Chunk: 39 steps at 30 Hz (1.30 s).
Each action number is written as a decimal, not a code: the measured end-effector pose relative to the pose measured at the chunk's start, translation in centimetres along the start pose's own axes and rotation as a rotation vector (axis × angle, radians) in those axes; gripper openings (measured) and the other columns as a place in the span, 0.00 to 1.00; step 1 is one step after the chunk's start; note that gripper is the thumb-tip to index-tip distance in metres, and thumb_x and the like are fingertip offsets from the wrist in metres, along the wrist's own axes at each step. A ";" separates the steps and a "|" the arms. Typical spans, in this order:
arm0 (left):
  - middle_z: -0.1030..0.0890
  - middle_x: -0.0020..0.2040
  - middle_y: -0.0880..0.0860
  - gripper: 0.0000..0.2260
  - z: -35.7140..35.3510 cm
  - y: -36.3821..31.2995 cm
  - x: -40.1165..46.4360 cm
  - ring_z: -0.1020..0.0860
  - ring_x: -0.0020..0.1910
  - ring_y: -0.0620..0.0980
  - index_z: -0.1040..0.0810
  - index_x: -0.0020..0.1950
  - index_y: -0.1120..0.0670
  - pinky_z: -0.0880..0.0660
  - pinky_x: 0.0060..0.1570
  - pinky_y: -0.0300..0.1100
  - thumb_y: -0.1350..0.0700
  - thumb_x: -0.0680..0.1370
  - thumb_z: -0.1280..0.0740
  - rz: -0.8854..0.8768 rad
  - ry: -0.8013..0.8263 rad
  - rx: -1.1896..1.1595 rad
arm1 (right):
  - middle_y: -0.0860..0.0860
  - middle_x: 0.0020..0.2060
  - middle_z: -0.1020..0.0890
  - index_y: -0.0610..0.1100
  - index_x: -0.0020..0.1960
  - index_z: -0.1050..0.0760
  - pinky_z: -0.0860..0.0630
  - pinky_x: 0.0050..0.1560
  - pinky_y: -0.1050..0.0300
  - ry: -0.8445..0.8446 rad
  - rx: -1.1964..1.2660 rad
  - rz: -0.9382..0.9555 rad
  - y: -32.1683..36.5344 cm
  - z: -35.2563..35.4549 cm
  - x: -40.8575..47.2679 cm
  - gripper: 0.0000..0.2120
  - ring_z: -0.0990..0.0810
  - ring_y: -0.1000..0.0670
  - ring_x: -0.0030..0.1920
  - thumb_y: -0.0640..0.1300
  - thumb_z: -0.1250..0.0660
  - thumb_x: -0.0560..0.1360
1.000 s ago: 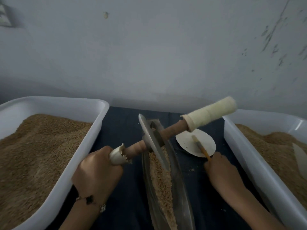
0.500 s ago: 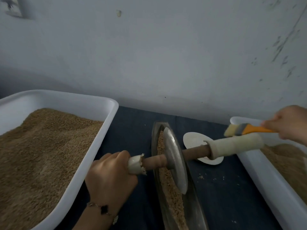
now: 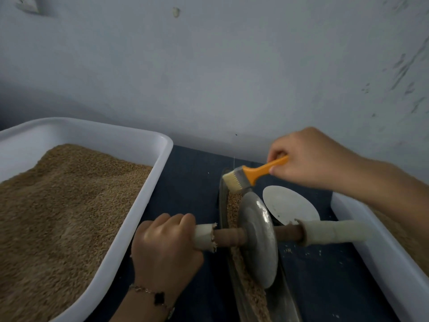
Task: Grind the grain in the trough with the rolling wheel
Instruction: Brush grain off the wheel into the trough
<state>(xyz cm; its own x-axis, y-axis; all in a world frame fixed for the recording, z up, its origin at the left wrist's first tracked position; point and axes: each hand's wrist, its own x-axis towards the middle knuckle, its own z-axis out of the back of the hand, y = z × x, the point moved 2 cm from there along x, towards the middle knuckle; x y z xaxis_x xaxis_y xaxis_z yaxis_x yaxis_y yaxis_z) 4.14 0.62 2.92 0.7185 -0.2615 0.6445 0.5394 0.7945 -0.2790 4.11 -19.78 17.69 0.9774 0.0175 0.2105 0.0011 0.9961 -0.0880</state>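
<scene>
A: While the rolling wheel (image 3: 257, 238) stands on edge in the trough (image 3: 286, 305), where is the grain (image 3: 232, 205)?

B: It lies in a line along the narrow metal trough, under and beyond the wheel, on the dark table (image 3: 192, 182).

A: And the hands?

B: The left hand (image 3: 166, 247) is wrapped around the wheel's padded left handle (image 3: 204, 237). The right hand (image 3: 306, 159) pinches an orange brush (image 3: 250, 175), bristles at the trough's far end. The right handle (image 3: 334, 232) is free.

A: Which step is this?

B: It looks like sweeping stray grain back toward the wheel. Next, probably set the brush down, grip the free handle, and roll. White tubs (image 3: 148, 187) of grain flank the trough.
</scene>
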 end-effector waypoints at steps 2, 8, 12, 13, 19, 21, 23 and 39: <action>0.32 0.21 0.48 0.08 0.0 0.0 0.0 0.32 0.21 0.52 0.33 0.24 0.53 0.44 0.28 0.40 0.61 0.55 0.34 -0.008 0.018 0.012 | 0.51 0.32 0.24 0.47 0.45 0.21 0.28 0.36 0.57 0.042 -0.068 0.013 0.8 -1.5 0.4 0.05 0.26 0.51 0.35 0.40 0.35 0.72; 0.32 0.22 0.48 0.08 0.1 -0.2 0.0 0.31 0.23 0.51 0.32 0.26 0.52 0.43 0.30 0.40 0.60 0.54 0.33 -0.061 0.014 0.018 | 0.44 0.33 0.23 0.40 0.44 0.22 0.27 0.36 0.53 0.034 -0.197 0.029 1.2 -2.3 1.1 0.07 0.25 0.45 0.35 0.39 0.38 0.72; 0.32 0.23 0.48 0.09 0.3 -0.3 0.0 0.31 0.23 0.52 0.32 0.26 0.52 0.43 0.30 0.40 0.61 0.53 0.33 -0.105 0.012 0.025 | 0.44 0.32 0.23 0.39 0.43 0.21 0.32 0.33 0.56 0.101 -0.198 0.026 1.5 -2.9 1.6 0.07 0.27 0.46 0.33 0.40 0.37 0.72; 0.32 0.23 0.48 0.10 0.3 -0.3 0.0 0.31 0.23 0.52 0.32 0.26 0.52 0.43 0.30 0.40 0.61 0.53 0.32 -0.110 0.015 0.027 | 0.45 0.32 0.22 0.39 0.43 0.21 0.32 0.32 0.57 0.138 -0.179 0.030 1.6 -3.0 1.7 0.07 0.26 0.47 0.33 0.40 0.36 0.71; 0.32 0.23 0.48 0.05 0.4 -0.3 0.0 0.32 0.23 0.50 0.32 0.27 0.52 0.44 0.33 0.38 0.59 0.56 0.37 -0.126 0.004 0.008 | 0.57 0.27 0.22 0.50 0.39 0.19 0.34 0.27 0.68 0.343 -0.116 0.071 1.5 -1.8 1.8 0.01 0.26 0.59 0.30 0.46 0.29 0.68; 0.32 0.23 0.48 0.04 0.4 -0.3 0.1 0.32 0.23 0.50 0.32 0.27 0.52 0.44 0.33 0.39 0.58 0.56 0.38 -0.129 -0.001 0.008 | 0.57 0.26 0.22 0.51 0.37 0.18 0.32 0.28 0.70 0.306 -0.101 0.050 0.8 -0.6 2.2 0.01 0.26 0.60 0.28 0.46 0.28 0.67; 0.32 0.23 0.48 0.04 0.4 -0.4 0.1 0.32 0.24 0.50 0.32 0.27 0.52 0.44 0.32 0.39 0.58 0.57 0.38 -0.128 -0.007 0.006 | 0.57 0.26 0.21 0.51 0.35 0.18 0.32 0.29 0.71 0.261 -0.084 0.027 0.2 0.5 2.8 0.02 0.25 0.59 0.29 0.45 0.28 0.66; 0.32 0.23 0.48 0.05 0.4 -0.3 0.1 0.32 0.23 0.50 0.33 0.27 0.52 0.44 0.32 0.39 0.59 0.56 0.37 -0.114 0.007 0.018 | 0.59 0.26 0.20 0.52 0.36 0.18 0.33 0.27 0.72 0.373 -0.013 0.084 0.2 -0.5 3.6 0.03 0.25 0.63 0.28 0.43 0.28 0.66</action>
<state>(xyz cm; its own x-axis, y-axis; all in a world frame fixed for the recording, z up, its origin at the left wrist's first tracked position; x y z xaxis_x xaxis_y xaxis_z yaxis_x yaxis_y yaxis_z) 3.83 0.54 3.32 0.6562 -0.3543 0.6662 0.6099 0.7689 -0.1917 7.71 -19.56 17.91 0.9839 0.0638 -0.1668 -0.0817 0.9914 -0.1025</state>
